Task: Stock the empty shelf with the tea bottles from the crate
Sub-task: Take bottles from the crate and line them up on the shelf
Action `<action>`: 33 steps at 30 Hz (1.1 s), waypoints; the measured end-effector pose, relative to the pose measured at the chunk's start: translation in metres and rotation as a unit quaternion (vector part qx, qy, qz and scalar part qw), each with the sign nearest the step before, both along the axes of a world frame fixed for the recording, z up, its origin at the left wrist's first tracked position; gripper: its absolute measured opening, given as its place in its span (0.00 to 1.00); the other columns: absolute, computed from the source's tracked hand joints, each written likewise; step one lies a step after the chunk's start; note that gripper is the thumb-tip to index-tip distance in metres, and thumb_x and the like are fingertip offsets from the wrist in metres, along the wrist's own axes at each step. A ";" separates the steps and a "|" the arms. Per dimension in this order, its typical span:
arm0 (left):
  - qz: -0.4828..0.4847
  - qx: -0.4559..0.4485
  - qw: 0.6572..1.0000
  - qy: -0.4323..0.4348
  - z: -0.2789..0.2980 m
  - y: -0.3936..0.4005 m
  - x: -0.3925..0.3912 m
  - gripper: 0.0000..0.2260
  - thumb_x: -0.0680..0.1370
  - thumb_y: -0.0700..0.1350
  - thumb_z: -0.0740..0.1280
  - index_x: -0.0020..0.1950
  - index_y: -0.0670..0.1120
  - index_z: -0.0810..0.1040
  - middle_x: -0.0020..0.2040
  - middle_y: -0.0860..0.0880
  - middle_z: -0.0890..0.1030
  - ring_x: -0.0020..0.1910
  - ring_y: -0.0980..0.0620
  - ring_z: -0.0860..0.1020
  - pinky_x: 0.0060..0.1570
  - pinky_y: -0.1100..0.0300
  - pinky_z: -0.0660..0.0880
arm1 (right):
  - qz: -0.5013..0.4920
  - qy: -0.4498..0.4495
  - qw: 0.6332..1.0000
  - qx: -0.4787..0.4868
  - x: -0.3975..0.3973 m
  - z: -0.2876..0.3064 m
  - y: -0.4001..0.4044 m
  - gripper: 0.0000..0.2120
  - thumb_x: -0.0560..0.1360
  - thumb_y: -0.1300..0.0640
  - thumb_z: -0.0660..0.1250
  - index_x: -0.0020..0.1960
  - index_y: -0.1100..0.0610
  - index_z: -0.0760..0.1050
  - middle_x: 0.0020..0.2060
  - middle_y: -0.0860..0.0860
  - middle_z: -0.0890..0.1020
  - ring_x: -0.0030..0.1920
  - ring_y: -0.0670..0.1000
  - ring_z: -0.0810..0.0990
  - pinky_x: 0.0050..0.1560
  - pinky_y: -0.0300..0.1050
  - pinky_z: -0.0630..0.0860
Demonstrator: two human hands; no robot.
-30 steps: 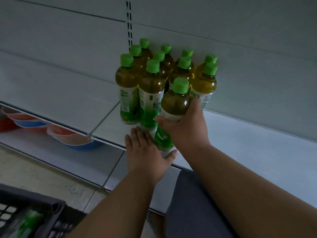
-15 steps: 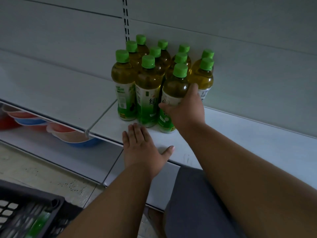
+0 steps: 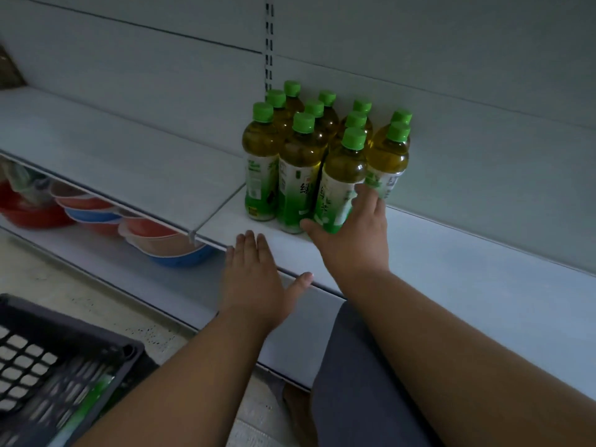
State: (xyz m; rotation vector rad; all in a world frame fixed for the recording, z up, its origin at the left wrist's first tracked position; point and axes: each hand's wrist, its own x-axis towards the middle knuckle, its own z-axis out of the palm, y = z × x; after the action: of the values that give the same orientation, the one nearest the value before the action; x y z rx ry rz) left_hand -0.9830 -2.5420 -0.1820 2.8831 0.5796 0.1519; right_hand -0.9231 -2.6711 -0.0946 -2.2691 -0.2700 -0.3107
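Several green-capped tea bottles [image 3: 292, 162] stand grouped on the white shelf [image 3: 467, 262] against the back wall. The front-right bottle [image 3: 343, 175] stands upright on the shelf beside the others. My right hand [image 3: 351, 237] is low at its base, thumb to the left and fingers spread along its right side, touching it loosely. My left hand [image 3: 254, 279] lies flat and open on the shelf's front edge, holding nothing. The dark crate [image 3: 48, 359] is at the lower left, with a blurred green bottle [image 3: 90, 404] inside.
The shelf stretches bare to the right of the bottles and on the section to the left [image 3: 113, 156]. Stacked red and blue plastic basins [image 3: 161, 240] sit on the lower shelf at the left. My grey-clad knee [image 3: 361, 366] is below the right arm.
My right hand carried the front bottle to the shelf, set it beside the group, then slid down to its base with fingers loosened. The left hand stayed on the shelf edge.
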 end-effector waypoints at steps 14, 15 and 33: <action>0.289 0.043 0.956 -0.022 0.025 0.122 -0.274 0.42 0.76 0.71 0.56 0.80 0.43 0.57 0.77 0.43 0.65 0.76 0.44 0.61 0.76 0.48 0.56 | 0.496 -0.156 0.820 -0.240 -0.172 0.015 0.180 0.36 0.71 0.41 0.73 0.75 0.49 0.64 0.67 0.52 0.72 0.66 0.54 0.71 0.65 0.54 0.71; 0.318 0.040 0.947 -0.009 0.018 0.127 -0.288 0.43 0.76 0.71 0.55 0.81 0.43 0.55 0.79 0.42 0.63 0.77 0.44 0.59 0.77 0.48 0.54 | 0.518 -0.164 0.803 -0.245 -0.182 0.011 0.193 0.35 0.71 0.41 0.73 0.74 0.49 0.65 0.67 0.51 0.72 0.65 0.54 0.71 0.64 0.54 0.72; 0.543 -0.161 0.820 0.084 -0.165 0.187 -0.368 0.54 0.67 0.80 0.34 0.79 0.43 0.32 0.81 0.42 0.35 0.79 0.45 0.35 0.78 0.47 0.41 | 0.727 -0.109 0.556 -0.388 -0.244 -0.204 0.398 0.34 0.68 0.41 0.75 0.69 0.47 0.66 0.61 0.51 0.74 0.60 0.53 0.73 0.59 0.54 0.74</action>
State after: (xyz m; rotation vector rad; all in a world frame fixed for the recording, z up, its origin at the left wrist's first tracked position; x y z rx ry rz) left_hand -1.3514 -2.3550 -0.3474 1.9106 1.9810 -0.0503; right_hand -1.1672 -2.2732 -0.2990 -1.8329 -2.6058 0.5499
